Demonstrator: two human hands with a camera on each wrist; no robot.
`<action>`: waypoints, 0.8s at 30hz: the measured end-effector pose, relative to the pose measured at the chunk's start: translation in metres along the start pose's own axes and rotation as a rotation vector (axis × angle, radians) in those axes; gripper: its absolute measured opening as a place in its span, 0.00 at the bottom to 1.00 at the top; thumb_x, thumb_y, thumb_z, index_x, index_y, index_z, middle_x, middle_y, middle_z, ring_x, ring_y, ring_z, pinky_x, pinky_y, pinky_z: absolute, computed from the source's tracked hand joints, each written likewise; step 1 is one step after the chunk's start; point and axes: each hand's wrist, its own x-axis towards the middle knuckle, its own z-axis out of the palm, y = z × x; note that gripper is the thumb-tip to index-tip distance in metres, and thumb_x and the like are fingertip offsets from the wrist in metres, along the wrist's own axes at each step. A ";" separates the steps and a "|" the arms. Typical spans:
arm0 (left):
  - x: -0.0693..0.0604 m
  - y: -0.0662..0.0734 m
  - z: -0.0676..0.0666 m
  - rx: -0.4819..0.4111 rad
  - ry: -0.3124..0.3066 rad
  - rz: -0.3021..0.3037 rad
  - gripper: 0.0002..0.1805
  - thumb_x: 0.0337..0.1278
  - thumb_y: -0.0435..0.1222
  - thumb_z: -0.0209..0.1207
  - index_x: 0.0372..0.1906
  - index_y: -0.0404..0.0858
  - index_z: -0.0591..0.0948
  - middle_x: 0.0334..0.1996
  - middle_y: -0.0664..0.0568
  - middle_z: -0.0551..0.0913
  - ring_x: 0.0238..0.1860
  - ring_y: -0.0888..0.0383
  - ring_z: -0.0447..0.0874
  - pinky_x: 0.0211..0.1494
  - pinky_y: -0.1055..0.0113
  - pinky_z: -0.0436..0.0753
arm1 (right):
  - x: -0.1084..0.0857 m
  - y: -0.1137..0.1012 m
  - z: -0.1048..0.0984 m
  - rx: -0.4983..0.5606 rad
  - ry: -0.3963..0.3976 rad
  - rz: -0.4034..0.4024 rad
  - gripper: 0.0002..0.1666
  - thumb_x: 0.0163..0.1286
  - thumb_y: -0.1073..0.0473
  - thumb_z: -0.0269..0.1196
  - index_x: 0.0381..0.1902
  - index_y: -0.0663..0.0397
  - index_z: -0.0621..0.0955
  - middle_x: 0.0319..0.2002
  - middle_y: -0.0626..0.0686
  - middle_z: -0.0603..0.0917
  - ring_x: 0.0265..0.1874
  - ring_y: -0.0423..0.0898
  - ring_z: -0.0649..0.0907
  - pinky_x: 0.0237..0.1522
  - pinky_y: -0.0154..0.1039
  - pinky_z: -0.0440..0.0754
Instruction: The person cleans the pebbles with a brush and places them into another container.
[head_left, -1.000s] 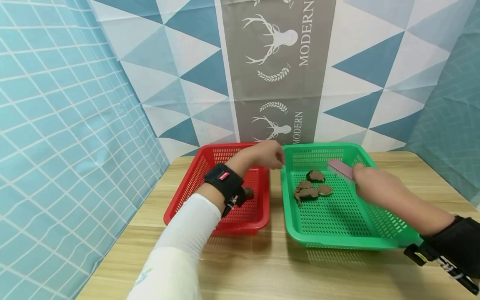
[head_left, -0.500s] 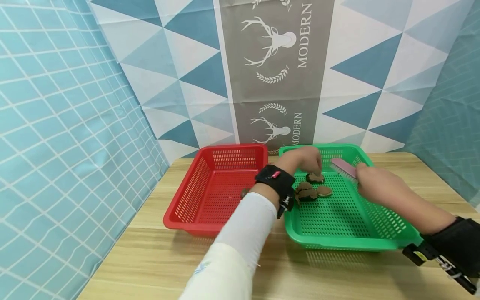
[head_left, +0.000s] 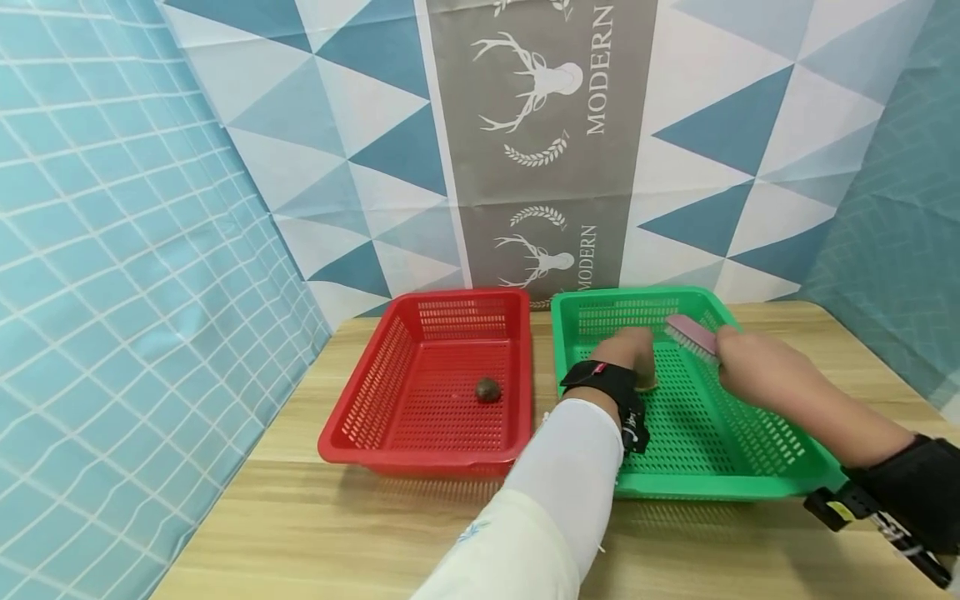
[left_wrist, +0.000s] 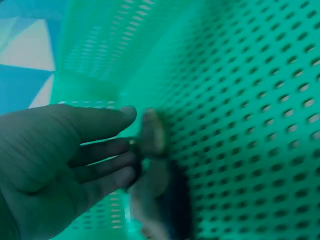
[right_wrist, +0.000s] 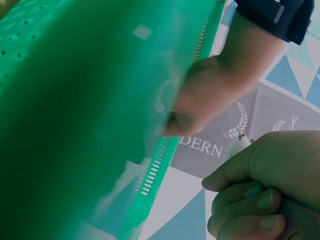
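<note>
My left hand [head_left: 628,348] reaches down into the green basket [head_left: 697,486] and hides most of the brown, dirt-coated lumps there. In the left wrist view, its thumb and fingers stand apart. The fingertips lie right beside a tan-and-brown lump [left_wrist: 152,132] and a larger dark-sided lump [left_wrist: 172,200]; whether they touch is blurred. A tan edge [head_left: 647,387] of one lump shows beside the hand in the head view. My right hand [head_left: 761,365] grips a pink brush [head_left: 690,335] with pale bristles above the basket's right side.
Left of the green basket stands a red basket [head_left: 420,454] with one round brown lump [head_left: 487,389] on its floor. Both rest on a wooden table [head_left: 300,517]. A patterned cloth backdrop [head_left: 540,167] rises behind, and blue tiled cloth [head_left: 112,292] hangs at the left.
My left hand has moved right from between the baskets into the green basket and lower, over the lumps. The right hand keeps the brush in nearly the same place.
</note>
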 end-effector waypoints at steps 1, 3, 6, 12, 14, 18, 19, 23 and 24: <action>0.002 0.002 0.004 0.034 0.003 0.003 0.10 0.58 0.41 0.67 0.43 0.43 0.83 0.47 0.56 0.79 0.38 0.59 0.74 0.32 0.66 0.72 | 0.000 0.001 0.000 -0.001 0.001 -0.001 0.08 0.65 0.74 0.51 0.40 0.78 0.69 0.22 0.57 0.72 0.16 0.47 0.69 0.18 0.39 0.66; 0.006 0.004 0.012 0.089 0.017 0.013 0.11 0.58 0.41 0.67 0.44 0.44 0.84 0.47 0.56 0.80 0.39 0.60 0.76 0.34 0.68 0.74 | 0.000 0.003 0.000 -0.001 0.005 -0.005 0.07 0.64 0.75 0.51 0.39 0.78 0.70 0.22 0.57 0.72 0.16 0.47 0.69 0.18 0.39 0.66; 0.011 0.005 0.020 0.168 0.030 0.023 0.11 0.60 0.41 0.65 0.47 0.46 0.83 0.49 0.58 0.80 0.46 0.61 0.77 0.43 0.69 0.75 | -0.001 0.007 0.000 0.001 0.008 -0.007 0.06 0.63 0.76 0.51 0.37 0.78 0.70 0.22 0.57 0.72 0.17 0.47 0.69 0.18 0.39 0.67; 0.013 0.002 0.025 0.225 0.046 0.005 0.10 0.63 0.42 0.63 0.48 0.51 0.82 0.52 0.60 0.80 0.55 0.60 0.77 0.57 0.64 0.76 | -0.001 0.012 0.002 0.006 0.018 0.009 0.05 0.60 0.76 0.51 0.35 0.76 0.71 0.23 0.57 0.72 0.18 0.48 0.70 0.19 0.41 0.68; 0.013 0.000 0.024 0.196 0.045 -0.006 0.09 0.62 0.42 0.64 0.46 0.51 0.82 0.51 0.60 0.80 0.53 0.60 0.77 0.54 0.64 0.77 | -0.001 0.012 0.003 0.006 0.016 0.015 0.07 0.60 0.76 0.51 0.37 0.77 0.70 0.23 0.57 0.73 0.18 0.48 0.71 0.19 0.41 0.69; 0.012 0.001 0.016 0.146 0.047 0.023 0.10 0.62 0.43 0.64 0.46 0.49 0.81 0.48 0.60 0.80 0.44 0.61 0.77 0.43 0.66 0.75 | -0.001 0.013 0.004 0.022 0.004 0.022 0.09 0.60 0.76 0.53 0.38 0.79 0.70 0.23 0.58 0.74 0.18 0.48 0.71 0.19 0.41 0.69; 0.011 0.002 0.013 0.131 0.051 0.031 0.11 0.62 0.43 0.64 0.48 0.49 0.81 0.48 0.59 0.80 0.42 0.61 0.76 0.41 0.67 0.75 | -0.002 0.013 0.004 0.026 0.002 0.024 0.09 0.59 0.75 0.53 0.38 0.79 0.70 0.23 0.58 0.74 0.18 0.48 0.71 0.19 0.41 0.69; 0.009 0.006 -0.002 0.106 0.082 0.078 0.14 0.62 0.42 0.64 0.52 0.47 0.79 0.47 0.59 0.79 0.39 0.62 0.75 0.35 0.68 0.73 | -0.002 0.013 0.003 0.026 -0.005 0.025 0.08 0.60 0.75 0.53 0.37 0.78 0.71 0.23 0.57 0.74 0.18 0.48 0.71 0.19 0.41 0.69; 0.008 0.006 -0.006 0.112 0.083 0.092 0.11 0.62 0.42 0.63 0.48 0.47 0.80 0.43 0.59 0.78 0.36 0.62 0.73 0.34 0.69 0.71 | -0.002 0.014 0.003 0.027 -0.005 0.023 0.07 0.60 0.76 0.52 0.37 0.78 0.70 0.23 0.57 0.74 0.18 0.48 0.71 0.19 0.41 0.69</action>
